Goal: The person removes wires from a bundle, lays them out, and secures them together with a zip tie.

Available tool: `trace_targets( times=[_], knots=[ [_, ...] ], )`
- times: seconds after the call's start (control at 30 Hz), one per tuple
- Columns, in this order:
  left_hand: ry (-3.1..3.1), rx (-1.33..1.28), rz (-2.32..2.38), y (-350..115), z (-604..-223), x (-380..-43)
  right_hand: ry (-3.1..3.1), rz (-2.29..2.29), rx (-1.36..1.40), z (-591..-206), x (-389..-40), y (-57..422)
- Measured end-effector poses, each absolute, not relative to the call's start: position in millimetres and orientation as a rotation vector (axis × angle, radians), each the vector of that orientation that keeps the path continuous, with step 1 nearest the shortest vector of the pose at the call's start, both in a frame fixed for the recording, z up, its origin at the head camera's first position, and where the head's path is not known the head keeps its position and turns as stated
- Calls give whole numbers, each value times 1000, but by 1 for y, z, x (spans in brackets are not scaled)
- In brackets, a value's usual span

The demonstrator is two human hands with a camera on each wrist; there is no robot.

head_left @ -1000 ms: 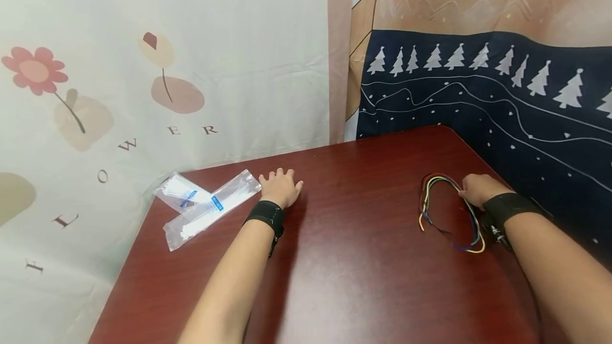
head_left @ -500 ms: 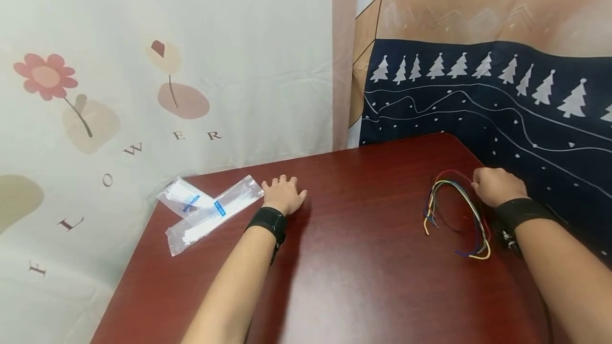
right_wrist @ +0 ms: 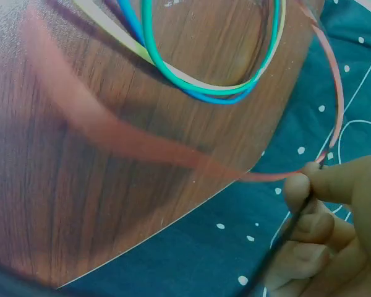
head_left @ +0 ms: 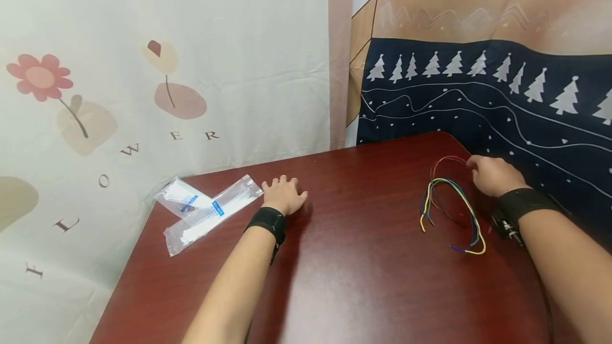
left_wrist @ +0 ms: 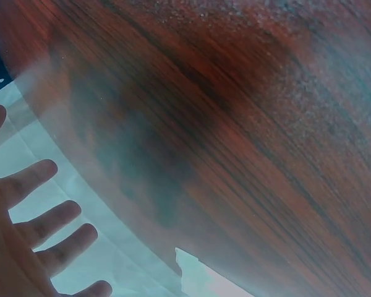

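Down on the right side of the counter (head_left: 354, 259) curled the yellow, green and blue wires (right_wrist: 213, 92), likely light, springy, best taken mid-loop; across to the clear bags (head_left: 174, 238) of white cable ties (head_left: 207, 223), blue labels (head_left: 217, 207) too small to read; just beside, the left hand (head_left: 283, 196) spread, holding nothing; and there, the right hand (head_left: 497, 175) pinched the red wire (right_wrist: 154, 147) and black wire (right_wrist: 272, 252); behind, the white cloth (head_left: 253, 41) read FLOWER

Your left hand (left_wrist: 18, 244) and right hand (right_wrist: 343, 238) cut off in their wrist views, the red wire (right_wrist: 117, 136) blurred
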State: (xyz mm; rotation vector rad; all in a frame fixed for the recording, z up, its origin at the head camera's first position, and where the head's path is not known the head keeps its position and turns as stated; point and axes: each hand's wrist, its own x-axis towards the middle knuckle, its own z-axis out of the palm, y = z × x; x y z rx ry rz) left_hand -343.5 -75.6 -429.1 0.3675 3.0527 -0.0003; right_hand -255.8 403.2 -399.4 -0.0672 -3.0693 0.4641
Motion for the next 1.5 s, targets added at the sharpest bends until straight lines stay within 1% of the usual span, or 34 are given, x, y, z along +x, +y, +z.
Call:
trace_targets(
  times=[0.23, 0.5, 0.9, 1.1, 1.5],
  knots=[
    [3045, 364, 3, -76, -429, -343, -3153, 489, -17, -395, -258, 400],
    [3047, 362, 20, -76, -429, -342, -3174, 460, -9, -380, -261, 396],
    [3038, 355, 50, -76, -429, -340, -3066, 434, -56, -357, -254, 383],
    [3054, 356, 55, -76, -428, -339, -2915, 423, -71, -345, -255, 377],
    [3062, 368, 49, -76, -427, -339, -2684, 518, -109, -339, -254, 363]
  ],
)
